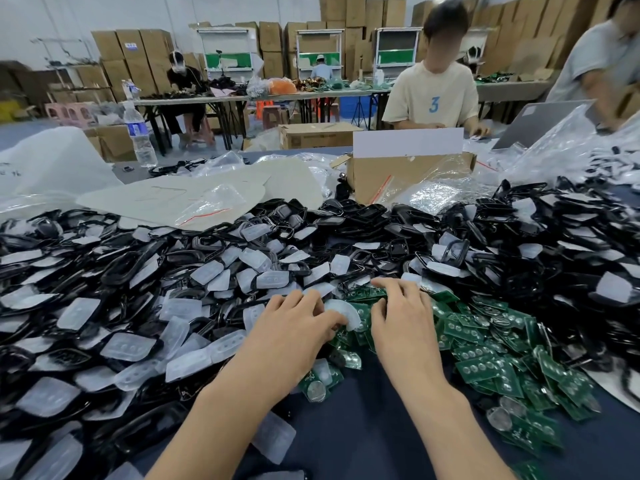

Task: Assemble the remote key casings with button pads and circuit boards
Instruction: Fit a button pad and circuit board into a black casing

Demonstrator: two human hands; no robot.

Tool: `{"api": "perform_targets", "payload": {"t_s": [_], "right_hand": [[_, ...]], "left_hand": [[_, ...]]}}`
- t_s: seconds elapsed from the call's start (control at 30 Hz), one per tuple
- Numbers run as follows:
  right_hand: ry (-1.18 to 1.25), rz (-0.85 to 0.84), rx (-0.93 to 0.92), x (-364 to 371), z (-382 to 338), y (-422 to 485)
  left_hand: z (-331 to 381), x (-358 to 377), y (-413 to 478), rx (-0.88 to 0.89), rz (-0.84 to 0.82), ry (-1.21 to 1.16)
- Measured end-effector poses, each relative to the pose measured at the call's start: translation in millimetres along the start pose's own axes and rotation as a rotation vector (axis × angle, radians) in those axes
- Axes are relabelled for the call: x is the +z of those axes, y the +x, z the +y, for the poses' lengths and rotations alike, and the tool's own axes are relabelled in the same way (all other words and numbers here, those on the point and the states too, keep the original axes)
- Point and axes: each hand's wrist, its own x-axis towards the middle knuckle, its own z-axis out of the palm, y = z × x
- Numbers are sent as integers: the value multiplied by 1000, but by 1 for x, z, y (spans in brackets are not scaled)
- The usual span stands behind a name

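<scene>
Hands meet at the near edge of the parts heap. Left hand (298, 329): fingers curled, thumb and fingertips pinching one translucent pad (341, 310). The pad sits bent between the two hands, just over the boards (485, 344). Right hand (403, 322) is just beside it, knuckles up, fingers bent with tips down among the green boards, thumb near the pad's edge. Can't tell if the right hand grips anything, since the tips are hidden. The board pile spreads right of the hands and toward the near edge, on the dark blue table (363, 445). Black casings (121, 268) mixed with loose pads (128, 346) cover the table to the left, behind the hands and at far right. Behind the heap: cardboard box (381, 181) with clear bags (436, 192) draped against it, and a water bottle (140, 136) at far left. Person in a cream shirt (431, 98) sits opposite.
</scene>
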Motion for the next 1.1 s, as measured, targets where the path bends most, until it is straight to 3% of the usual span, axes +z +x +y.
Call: {"api": "perform_targets", "payload": {"t_s": [0.27,0.43,0.63,0.77,0.9,1.0,1.1], "right_hand": [[58,21,-46,4,-1,0],[4,45,-27,0,-3,4],[46,82,-28,-1,-9,14],[79,7,-65,1,-19,36],[-7,-138,-44,6,-28,65],[-149,-267,5,8,-29,79],[-241,-291,-20,10,-27,79]], "left_hand": [[1,5,-2,30,139,21],[0,0,-1,23,131,-14],[-1,-13,-2,-156,266,-309],[-10,-20,-7,-368,349,-529],[-22,-20,-10,-423,470,-561],[-26,-19,-11,-461,472,-612],[-28,-18,-12,-468,460,-607]]}}
